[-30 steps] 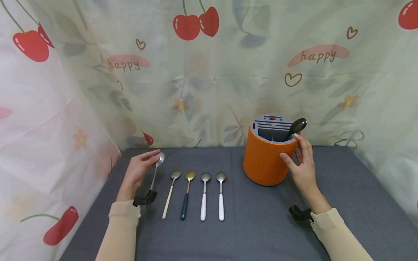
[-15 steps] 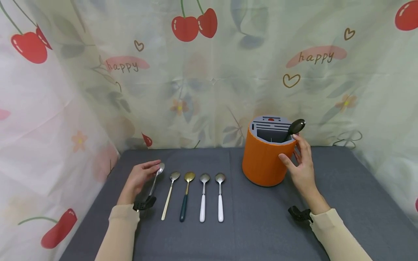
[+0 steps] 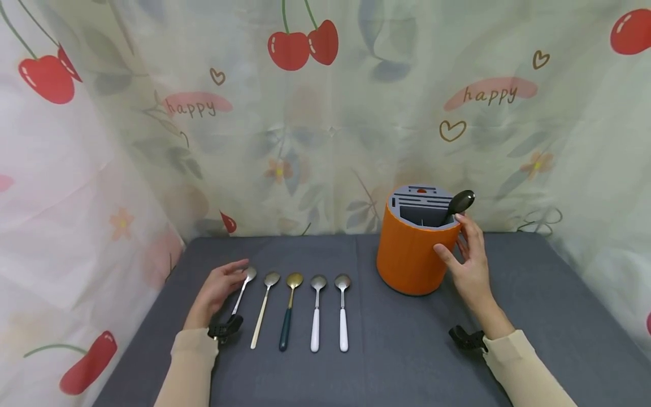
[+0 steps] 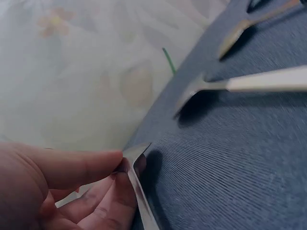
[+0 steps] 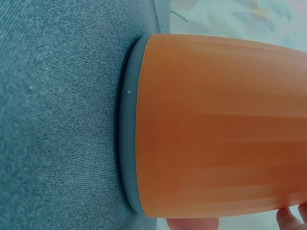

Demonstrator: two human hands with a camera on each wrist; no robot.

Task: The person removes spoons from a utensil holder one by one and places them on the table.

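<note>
My left hand (image 3: 217,291) is at the bowl of the leftmost metal spoon (image 3: 239,297). In the left wrist view, thumb and fingers pinch the bowl of this spoon (image 4: 139,189). It lies on the table, its handle end hidden behind the wrist camera. My right hand (image 3: 470,260) holds the right side of an orange knife block (image 3: 411,254), thumb on the front and fingers farther round. A black spoon (image 3: 461,201) leans in the block's front compartment, bowl up. In the right wrist view, the orange wall (image 5: 216,124) fills the middle, with fingertips (image 5: 288,218) at its lower edge.
To the right of my left hand lie a cream-handled spoon (image 3: 260,316), a gold spoon with a dark green handle (image 3: 286,325) and two white-handled spoons (image 3: 315,328), side by side. Grey cloth (image 3: 402,350) covers the table. A patterned curtain (image 3: 325,141) hangs behind.
My left hand has come down toward me with the metal spoon, which was tilted up off the table and now lies on it. The right hand and the knife block stay put.
</note>
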